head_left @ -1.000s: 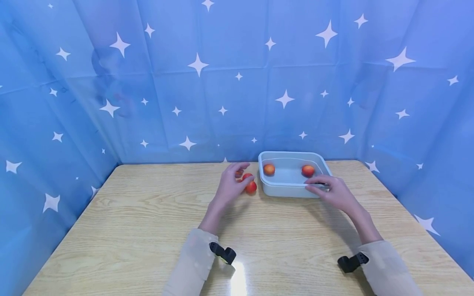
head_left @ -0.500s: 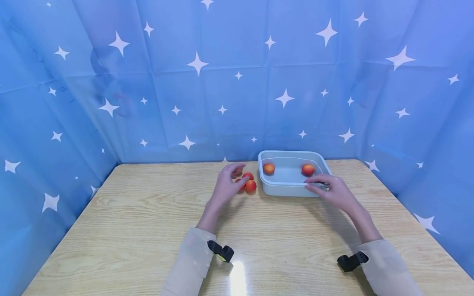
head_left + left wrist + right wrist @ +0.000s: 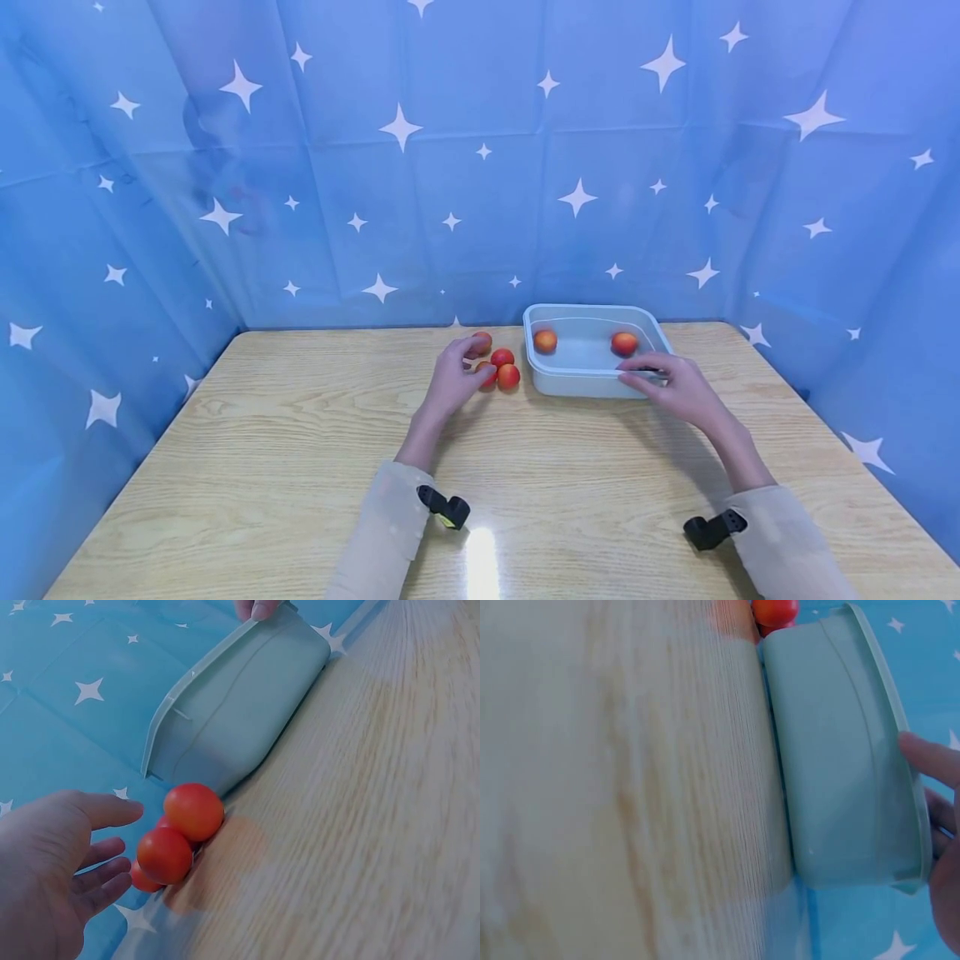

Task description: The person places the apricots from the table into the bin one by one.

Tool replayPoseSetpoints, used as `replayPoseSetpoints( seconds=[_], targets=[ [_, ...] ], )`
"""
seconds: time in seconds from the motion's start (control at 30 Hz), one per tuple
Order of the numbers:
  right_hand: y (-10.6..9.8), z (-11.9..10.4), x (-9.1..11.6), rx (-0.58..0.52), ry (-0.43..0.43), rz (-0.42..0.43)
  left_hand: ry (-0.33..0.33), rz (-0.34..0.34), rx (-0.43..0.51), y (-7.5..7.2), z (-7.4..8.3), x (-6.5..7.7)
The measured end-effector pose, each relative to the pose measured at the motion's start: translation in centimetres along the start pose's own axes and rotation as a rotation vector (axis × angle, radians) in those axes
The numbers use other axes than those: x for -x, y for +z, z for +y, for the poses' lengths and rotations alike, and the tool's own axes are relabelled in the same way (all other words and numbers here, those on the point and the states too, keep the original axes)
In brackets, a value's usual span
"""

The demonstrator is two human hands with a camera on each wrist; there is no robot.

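Note:
Several round red-orange fruits lie clustered on the table left of a pale blue plastic box, among them a front fruit (image 3: 508,377) and a rear fruit (image 3: 483,341). My left hand (image 3: 450,379) is beside the cluster, thumb and fingers spread apart. In the left wrist view this hand (image 3: 45,855) has its fingertips right at the fruits (image 3: 165,856), with nothing gripped. My right hand (image 3: 678,392) pinches the front rim of the box (image 3: 581,384) near its right corner. The right wrist view has the thumb (image 3: 930,759) on the outside of the box wall (image 3: 832,750), fingers behind the rim.
Inside the box sit two more fruits, one fruit (image 3: 545,342) at the left and another fruit (image 3: 624,343) at the right. The wooden table (image 3: 300,433) ends at the back against a blue curtain (image 3: 337,183) with white stars.
My left hand has drawn slightly left and nearer the body, uncovering more of the rear and left fruits. The right hand and the box stay in place.

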State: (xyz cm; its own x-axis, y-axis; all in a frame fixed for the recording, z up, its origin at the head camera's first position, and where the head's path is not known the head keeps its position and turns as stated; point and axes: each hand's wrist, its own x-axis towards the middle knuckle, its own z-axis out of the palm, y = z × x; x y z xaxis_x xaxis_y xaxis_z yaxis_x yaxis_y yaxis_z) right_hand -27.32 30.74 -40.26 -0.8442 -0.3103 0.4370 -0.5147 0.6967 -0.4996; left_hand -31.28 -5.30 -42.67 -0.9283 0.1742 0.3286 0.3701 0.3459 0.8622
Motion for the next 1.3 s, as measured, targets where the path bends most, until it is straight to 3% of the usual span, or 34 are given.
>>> replayPoseSetpoints(
  seconds=[0.47,0.7,1.03,1.3],
  targets=[
    [0.0,0.0,0.0,-0.004,-0.007,0.009,-0.040,-0.044,-0.046,0.0,-1.0,0.2],
    [0.0,0.0,0.0,-0.004,-0.012,0.010,-0.097,-0.076,-0.083,0.3,-1.4,0.2],
    [-0.1,0.0,0.1,-0.007,-0.017,0.013,-0.071,-0.083,-0.072,0.3,-1.8,0.1],
    [0.0,0.0,0.1,-0.007,-0.013,0.011,-0.093,-0.065,-0.066,-0.1,-1.4,0.2]
  ],
)
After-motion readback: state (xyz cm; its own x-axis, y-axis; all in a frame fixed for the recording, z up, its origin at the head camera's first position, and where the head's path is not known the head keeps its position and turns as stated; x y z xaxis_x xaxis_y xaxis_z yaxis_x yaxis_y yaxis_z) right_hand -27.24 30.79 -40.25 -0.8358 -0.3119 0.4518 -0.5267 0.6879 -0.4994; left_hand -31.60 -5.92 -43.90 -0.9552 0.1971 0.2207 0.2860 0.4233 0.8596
